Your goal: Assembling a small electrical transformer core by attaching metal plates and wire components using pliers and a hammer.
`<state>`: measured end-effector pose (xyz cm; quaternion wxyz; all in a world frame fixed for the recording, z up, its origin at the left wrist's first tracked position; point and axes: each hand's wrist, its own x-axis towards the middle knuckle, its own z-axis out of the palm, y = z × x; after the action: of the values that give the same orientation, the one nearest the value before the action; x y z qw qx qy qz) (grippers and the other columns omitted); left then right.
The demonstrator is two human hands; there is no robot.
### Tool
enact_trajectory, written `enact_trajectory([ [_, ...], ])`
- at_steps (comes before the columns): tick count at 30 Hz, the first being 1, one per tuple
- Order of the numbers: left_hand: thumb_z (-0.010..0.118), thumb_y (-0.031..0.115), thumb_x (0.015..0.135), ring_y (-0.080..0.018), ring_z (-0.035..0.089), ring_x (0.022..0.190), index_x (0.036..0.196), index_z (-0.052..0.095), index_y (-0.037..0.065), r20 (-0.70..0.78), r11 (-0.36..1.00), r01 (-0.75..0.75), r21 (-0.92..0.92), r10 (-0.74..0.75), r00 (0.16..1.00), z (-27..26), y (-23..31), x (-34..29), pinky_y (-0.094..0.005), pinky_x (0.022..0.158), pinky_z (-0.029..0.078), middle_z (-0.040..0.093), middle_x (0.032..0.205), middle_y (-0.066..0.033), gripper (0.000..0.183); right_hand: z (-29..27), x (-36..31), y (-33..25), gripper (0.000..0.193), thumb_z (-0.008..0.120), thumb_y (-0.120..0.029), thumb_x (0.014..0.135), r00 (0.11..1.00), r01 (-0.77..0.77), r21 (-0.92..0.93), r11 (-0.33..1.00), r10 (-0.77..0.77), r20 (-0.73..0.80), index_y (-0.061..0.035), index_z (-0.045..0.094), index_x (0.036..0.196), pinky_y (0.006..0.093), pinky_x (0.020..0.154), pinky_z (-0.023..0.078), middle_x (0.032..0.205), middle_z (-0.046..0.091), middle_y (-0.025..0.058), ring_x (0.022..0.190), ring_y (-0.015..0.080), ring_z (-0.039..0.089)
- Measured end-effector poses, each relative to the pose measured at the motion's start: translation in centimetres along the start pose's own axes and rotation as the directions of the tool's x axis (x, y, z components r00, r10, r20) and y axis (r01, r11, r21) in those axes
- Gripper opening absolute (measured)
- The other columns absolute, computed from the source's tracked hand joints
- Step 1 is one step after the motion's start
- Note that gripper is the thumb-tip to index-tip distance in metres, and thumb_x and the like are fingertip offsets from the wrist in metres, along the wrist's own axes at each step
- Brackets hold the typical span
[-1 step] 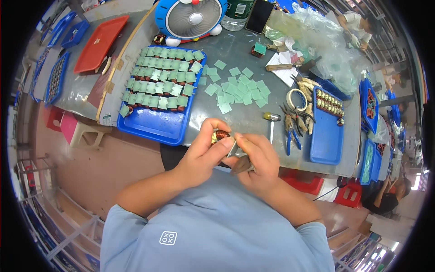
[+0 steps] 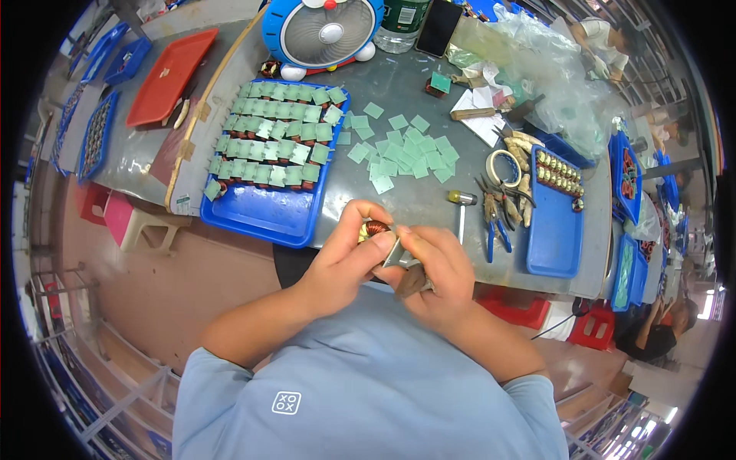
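Observation:
My left hand [image 2: 346,257] is closed around a small wire-wound coil [image 2: 376,228], copper-coloured with pale yellow parts, at the table's front edge. Meeting it there is my right hand [image 2: 441,268], its thumb and fingertips against the coil's near side. A thin flat plate edge [image 2: 395,251] shows between the two hands. Inside my right hand's curled fingers rests a tool with a brown handle [image 2: 412,280]; its working end is hidden. Beyond my hands lies a loose pile of green square boards [image 2: 414,150]. On the left, a blue tray [image 2: 264,217] bears rows of coils topped with such boards.
At right, a blue tray [image 2: 553,249] carries rows of bare coils. Beside it are pliers [image 2: 494,222], a tape roll [image 2: 503,167] and a small hammer [image 2: 461,198]. A fan [image 2: 330,32], a phone [image 2: 439,27] and plastic bags [image 2: 571,84] stand or lie at the back.
My hands stay together on the coil. The brown handle in my right hand has tilted slightly, and the whole view has shifted a little.

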<state>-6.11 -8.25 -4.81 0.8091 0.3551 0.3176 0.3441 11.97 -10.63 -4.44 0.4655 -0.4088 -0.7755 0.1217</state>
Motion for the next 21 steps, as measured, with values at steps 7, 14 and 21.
enact_trajectory([
  [7,0.047,0.025,0.102,-0.0089,0.048,0.073,0.123,0.042,0.013,0.050,0.956,-0.088,-0.280,0.106,0.993,-1.7,-0.5,1.1,-0.0241,0.062,0.037,0.053,0.101,-0.0012,0.025,1.3,2.0,-0.6,0.057,0.088,-0.011,0.069,1.000,-0.004,0.027,1.000,0.004,-0.008,-0.0007,0.065,0.120,0.0357,0.067,0.052,0.104,0.066,0.0126,0.082,0.0289,0.065],
  [14,0.047,0.034,0.101,-0.0117,0.044,0.059,0.124,0.047,0.011,0.277,0.830,-0.071,-0.554,0.264,0.924,-3.9,-1.0,1.7,-0.0282,0.059,0.038,0.054,0.083,-0.0087,0.032,-0.1,-0.8,-0.9,0.051,0.081,-0.009,0.082,0.894,-0.447,0.185,0.875,0.437,0.094,0.0001,0.060,0.128,0.0290,0.079,0.052,0.113,0.066,0.0103,0.092,0.0164,0.065],
  [21,0.048,0.036,0.101,-0.0126,0.043,0.061,0.125,0.049,0.011,0.199,0.828,-0.208,-0.520,0.354,0.914,-4.5,-0.8,2.6,-0.0290,0.061,0.035,0.056,0.082,-0.0083,0.034,-1.4,-2.2,-3.2,0.045,0.063,-0.020,0.100,0.338,-0.934,0.340,0.106,0.568,0.750,-0.0030,0.051,0.140,0.0257,0.081,0.050,0.114,0.065,0.0028,0.090,0.0074,0.059],
])
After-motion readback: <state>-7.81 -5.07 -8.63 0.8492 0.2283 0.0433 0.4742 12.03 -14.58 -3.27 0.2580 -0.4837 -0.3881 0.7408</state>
